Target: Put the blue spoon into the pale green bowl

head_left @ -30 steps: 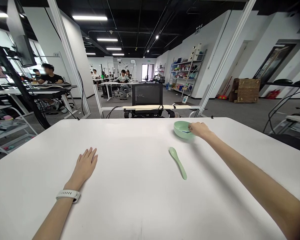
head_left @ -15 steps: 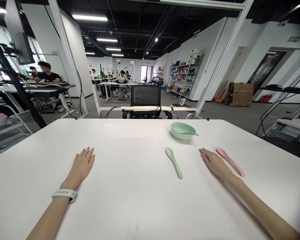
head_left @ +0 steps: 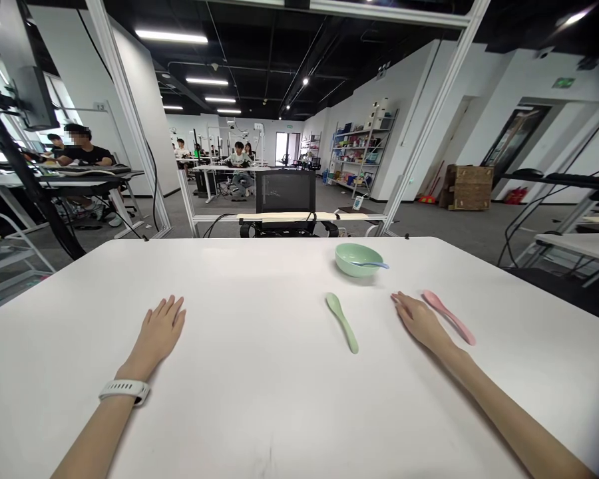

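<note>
My left hand [head_left: 158, 330] lies palm down on the left of the white table [head_left: 239, 386], fingers spread, holding nothing. On the right, my right hand [head_left: 419, 320] rests on the tabletop with its fingers stretched out and nothing in it. Just beyond its outer side is a pink spoon [head_left: 449, 317], apart from the fingers as far as I can see. A green spoon [head_left: 343, 322] lies to the left of that hand. Farther back stands a light green bowl [head_left: 349, 266]; a blue spoon [head_left: 379, 265] leans in it, its handle over the rim.
Behind the table's far edge are a black mesh chair [head_left: 285, 191] and a metal frame [head_left: 429, 113]. Several people sit at desks in the background. Stocked shelves [head_left: 362, 153] and a wooden crate [head_left: 468, 187] stand at the back right.
The whole view has shifted slightly, so things appear a little farther left. Both hands, the spoons and the bowl keep their places on the table.
</note>
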Motion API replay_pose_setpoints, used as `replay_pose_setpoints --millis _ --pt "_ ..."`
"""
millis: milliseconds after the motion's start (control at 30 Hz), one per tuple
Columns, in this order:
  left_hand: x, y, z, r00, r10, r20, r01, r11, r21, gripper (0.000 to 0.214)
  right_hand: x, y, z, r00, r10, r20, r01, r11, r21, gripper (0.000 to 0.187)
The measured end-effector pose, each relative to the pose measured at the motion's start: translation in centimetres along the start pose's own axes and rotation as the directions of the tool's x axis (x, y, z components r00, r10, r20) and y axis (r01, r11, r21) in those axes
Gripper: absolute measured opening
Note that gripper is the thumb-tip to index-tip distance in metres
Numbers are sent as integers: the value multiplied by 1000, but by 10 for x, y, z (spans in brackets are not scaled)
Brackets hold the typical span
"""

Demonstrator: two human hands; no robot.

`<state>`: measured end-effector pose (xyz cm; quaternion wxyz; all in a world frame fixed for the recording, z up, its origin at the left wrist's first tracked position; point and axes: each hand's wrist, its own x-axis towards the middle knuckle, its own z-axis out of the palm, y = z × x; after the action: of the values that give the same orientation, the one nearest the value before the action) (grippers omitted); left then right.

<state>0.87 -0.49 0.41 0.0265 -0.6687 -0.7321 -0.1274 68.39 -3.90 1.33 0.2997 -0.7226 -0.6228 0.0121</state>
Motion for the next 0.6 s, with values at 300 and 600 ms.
replay_pose_setpoints --millis 300,600 --pt "0 -1 0 1000 14 3 -14 1000 0 76 77 -42 -33 982 -172 -79 156 973 -169 45" --pt "-2 2 -4 999 -1 34 1 1000 -2 77 154 -109 -31 955 33 294 139 828 -544 33"
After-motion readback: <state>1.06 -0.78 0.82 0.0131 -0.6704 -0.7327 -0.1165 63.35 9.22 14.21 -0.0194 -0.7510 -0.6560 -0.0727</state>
